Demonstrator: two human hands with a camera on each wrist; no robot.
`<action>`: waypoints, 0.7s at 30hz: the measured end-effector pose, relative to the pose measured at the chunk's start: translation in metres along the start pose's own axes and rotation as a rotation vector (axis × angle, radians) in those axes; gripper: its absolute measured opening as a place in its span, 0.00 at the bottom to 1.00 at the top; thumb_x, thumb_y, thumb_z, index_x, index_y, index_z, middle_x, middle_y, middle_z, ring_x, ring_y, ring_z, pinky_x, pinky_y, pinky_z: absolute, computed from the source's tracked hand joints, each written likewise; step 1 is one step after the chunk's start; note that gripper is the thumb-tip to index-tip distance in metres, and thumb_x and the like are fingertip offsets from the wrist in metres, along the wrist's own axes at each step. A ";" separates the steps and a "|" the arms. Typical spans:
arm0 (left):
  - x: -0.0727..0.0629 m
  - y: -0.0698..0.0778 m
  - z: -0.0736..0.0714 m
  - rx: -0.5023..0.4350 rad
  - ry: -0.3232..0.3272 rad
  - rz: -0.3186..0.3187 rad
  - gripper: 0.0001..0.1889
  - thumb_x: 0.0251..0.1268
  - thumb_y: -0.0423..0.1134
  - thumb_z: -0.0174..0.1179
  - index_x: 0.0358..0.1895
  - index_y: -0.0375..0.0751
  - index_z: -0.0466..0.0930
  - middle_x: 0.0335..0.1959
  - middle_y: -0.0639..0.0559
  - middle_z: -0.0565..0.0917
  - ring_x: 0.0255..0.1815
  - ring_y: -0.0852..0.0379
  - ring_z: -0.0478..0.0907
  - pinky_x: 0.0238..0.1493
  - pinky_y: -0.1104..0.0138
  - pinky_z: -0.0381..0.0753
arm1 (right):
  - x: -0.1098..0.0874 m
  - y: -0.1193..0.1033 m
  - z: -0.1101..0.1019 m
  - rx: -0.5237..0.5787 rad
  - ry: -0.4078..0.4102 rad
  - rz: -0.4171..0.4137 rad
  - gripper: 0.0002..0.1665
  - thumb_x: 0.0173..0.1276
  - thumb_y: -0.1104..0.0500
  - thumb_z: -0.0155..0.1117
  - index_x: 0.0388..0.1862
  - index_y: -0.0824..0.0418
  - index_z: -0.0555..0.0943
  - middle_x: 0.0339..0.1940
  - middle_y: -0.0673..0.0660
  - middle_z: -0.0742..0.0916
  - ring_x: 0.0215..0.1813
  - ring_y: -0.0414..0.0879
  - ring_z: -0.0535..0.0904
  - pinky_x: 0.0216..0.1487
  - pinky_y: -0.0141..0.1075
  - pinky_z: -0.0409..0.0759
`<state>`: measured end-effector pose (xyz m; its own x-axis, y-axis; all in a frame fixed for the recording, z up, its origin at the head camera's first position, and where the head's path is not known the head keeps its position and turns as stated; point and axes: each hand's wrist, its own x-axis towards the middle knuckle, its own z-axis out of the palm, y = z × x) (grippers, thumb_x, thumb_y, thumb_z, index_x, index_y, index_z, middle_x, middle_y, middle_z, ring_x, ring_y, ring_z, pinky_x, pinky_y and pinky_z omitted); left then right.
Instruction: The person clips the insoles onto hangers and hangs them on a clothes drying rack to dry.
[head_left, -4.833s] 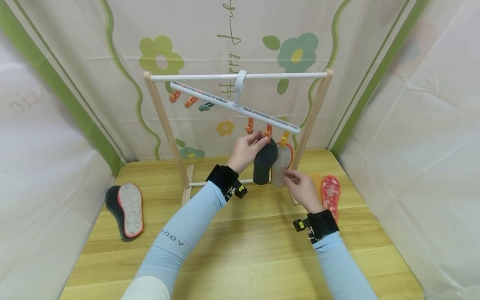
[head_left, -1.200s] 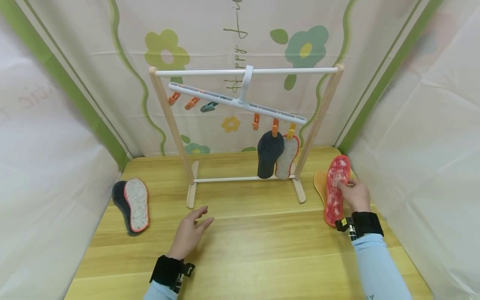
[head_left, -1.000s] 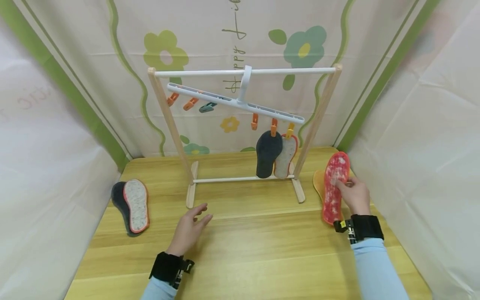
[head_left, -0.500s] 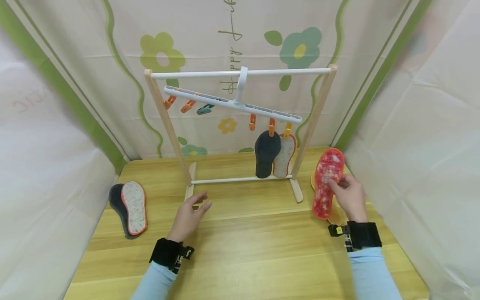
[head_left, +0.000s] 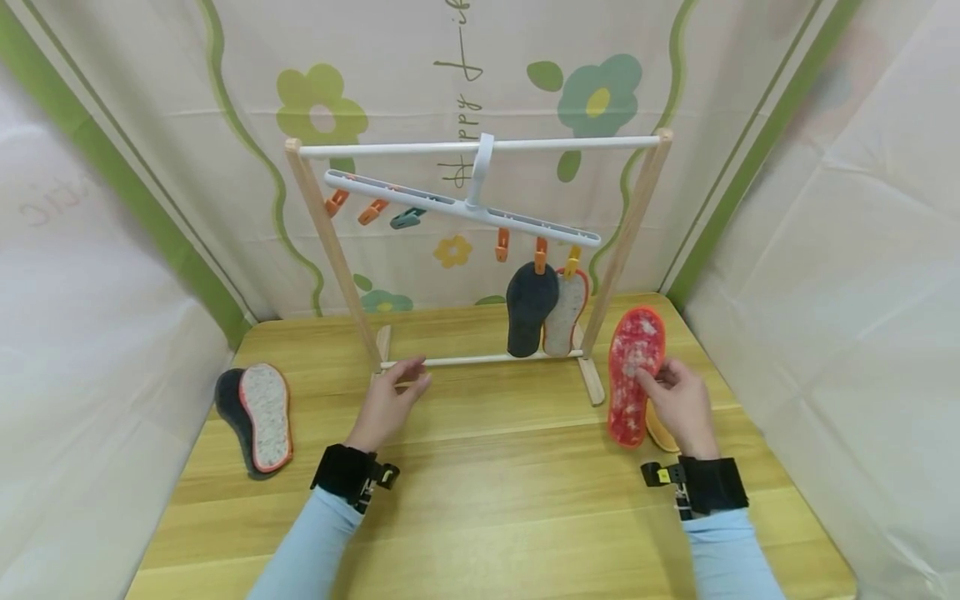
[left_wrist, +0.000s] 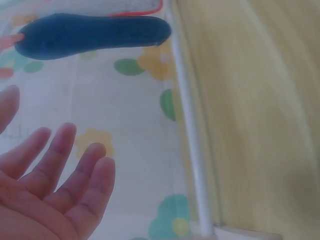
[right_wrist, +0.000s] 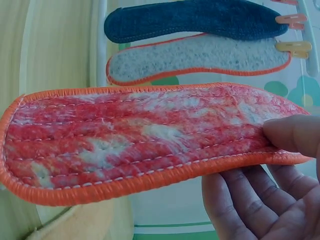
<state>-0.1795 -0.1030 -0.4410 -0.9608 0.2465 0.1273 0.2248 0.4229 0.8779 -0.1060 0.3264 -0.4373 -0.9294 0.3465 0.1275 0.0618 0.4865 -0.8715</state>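
Note:
My right hand (head_left: pixel 681 406) pinches a red and white insole (head_left: pixel 634 375) with an orange edge, thumb on its face and fingers behind. It is held up over a yellow-orange insole (head_left: pixel 662 429), mostly covered, on the table. My left hand (head_left: pixel 385 406) is raised near the rack's left foot, fingers spread and holding nothing. From a white hanger (head_left: pixel 450 206), tilted down to the right, a dark insole (head_left: pixel 531 308) hangs on an orange clip (head_left: pixel 541 256). Partly behind it, a grey insole (head_left: pixel 567 312) with a red edge hangs on a yellow clip (head_left: pixel 572 262).
The hanger hooks over the top bar (head_left: pixel 375 150) of a wooden rack (head_left: pixel 330 250). Orange clips (head_left: pixel 372 212) and a green clip (head_left: pixel 407 218) hold nothing. At left lie a grey insole (head_left: pixel 266 417) and a dark insole (head_left: pixel 231 404), overlapping on the table (head_left: pixel 480 517).
Both hands have left the hanging insoles. My right hand has picked up the red insole and brought it left, off the yellow-orange one. My left hand dropped back, then moved slightly forward.

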 end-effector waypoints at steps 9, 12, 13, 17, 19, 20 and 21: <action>0.025 0.013 0.003 -0.028 0.002 0.037 0.28 0.70 0.55 0.59 0.66 0.42 0.75 0.53 0.48 0.82 0.57 0.50 0.77 0.59 0.54 0.77 | -0.005 -0.003 0.013 0.011 -0.023 -0.069 0.21 0.72 0.51 0.65 0.52 0.68 0.80 0.43 0.64 0.87 0.39 0.41 0.81 0.35 0.27 0.81; 0.033 0.018 0.005 -0.047 -0.004 0.053 0.28 0.71 0.54 0.59 0.66 0.41 0.75 0.53 0.47 0.82 0.57 0.49 0.77 0.59 0.54 0.77 | -0.006 -0.005 0.018 0.020 -0.037 -0.086 0.21 0.72 0.51 0.65 0.51 0.67 0.81 0.42 0.64 0.87 0.39 0.44 0.82 0.35 0.27 0.82; 0.035 0.020 0.005 -0.047 -0.004 0.059 0.28 0.71 0.54 0.59 0.66 0.41 0.75 0.54 0.47 0.82 0.57 0.49 0.77 0.59 0.53 0.77 | -0.007 -0.006 0.019 0.023 -0.039 -0.088 0.20 0.71 0.51 0.66 0.50 0.67 0.81 0.41 0.63 0.87 0.39 0.45 0.82 0.35 0.28 0.82; 0.047 0.029 0.006 -0.038 0.002 0.086 0.28 0.71 0.56 0.58 0.65 0.42 0.75 0.54 0.48 0.82 0.57 0.52 0.77 0.59 0.54 0.77 | -0.009 -0.009 0.024 0.018 -0.047 -0.087 0.19 0.71 0.51 0.66 0.48 0.67 0.81 0.40 0.63 0.87 0.39 0.47 0.82 0.35 0.28 0.81; 0.054 0.036 0.007 -0.037 0.004 0.104 0.28 0.71 0.56 0.58 0.65 0.42 0.75 0.54 0.49 0.83 0.56 0.52 0.78 0.58 0.55 0.77 | -0.010 -0.011 0.026 0.017 -0.053 -0.091 0.18 0.72 0.52 0.66 0.48 0.67 0.81 0.40 0.62 0.86 0.39 0.48 0.82 0.35 0.29 0.81; 0.058 0.039 0.007 -0.042 0.006 0.113 0.28 0.71 0.56 0.58 0.65 0.42 0.75 0.54 0.48 0.83 0.56 0.52 0.78 0.58 0.55 0.77 | -0.010 -0.012 0.027 0.017 -0.057 -0.095 0.18 0.72 0.52 0.65 0.48 0.67 0.81 0.39 0.62 0.86 0.39 0.48 0.82 0.35 0.29 0.81; 0.061 0.042 0.007 -0.052 0.008 0.121 0.27 0.71 0.56 0.58 0.65 0.42 0.75 0.54 0.48 0.83 0.56 0.53 0.78 0.58 0.56 0.77 | -0.010 -0.013 0.028 0.017 -0.060 -0.100 0.18 0.72 0.52 0.66 0.48 0.66 0.81 0.39 0.62 0.86 0.39 0.48 0.82 0.35 0.29 0.81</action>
<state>-0.2279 -0.0643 -0.3995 -0.9286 0.2857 0.2369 0.3303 0.3449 0.8786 -0.1077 0.2937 -0.4405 -0.9506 0.2481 0.1865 -0.0384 0.5022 -0.8639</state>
